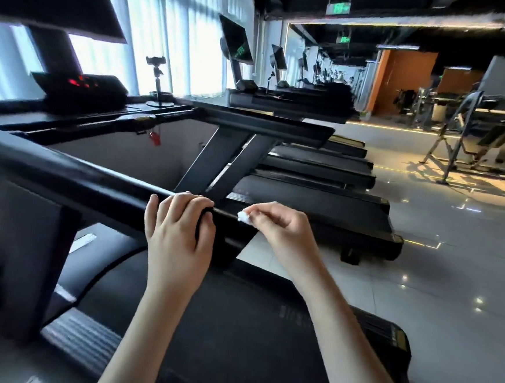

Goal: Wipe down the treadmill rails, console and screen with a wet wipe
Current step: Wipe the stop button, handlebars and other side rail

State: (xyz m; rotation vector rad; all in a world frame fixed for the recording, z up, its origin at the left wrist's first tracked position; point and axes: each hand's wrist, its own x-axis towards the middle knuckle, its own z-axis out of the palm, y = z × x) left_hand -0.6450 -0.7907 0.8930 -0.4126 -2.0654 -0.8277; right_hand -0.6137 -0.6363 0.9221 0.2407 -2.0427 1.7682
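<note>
1. Both hands meet at mid-frame: our left hand curls its fingers over the black rail and grips it. Our right hand pinches the wet wipe between thumb and fingertips.
2. We see the wipe as a small white bunched wad, mostly hidden by the fingers. It is pressed to the rail's end, just right of the left hand.
3. We see the rail as thick and glossy, slanting from the left edge down to centre.
4. We count two hands, one wipe, one rail under them, and one red-lit console at upper left.
5. Both bare forearms rise from the bottom edge, and the right hand's knuckles face up.
</note>
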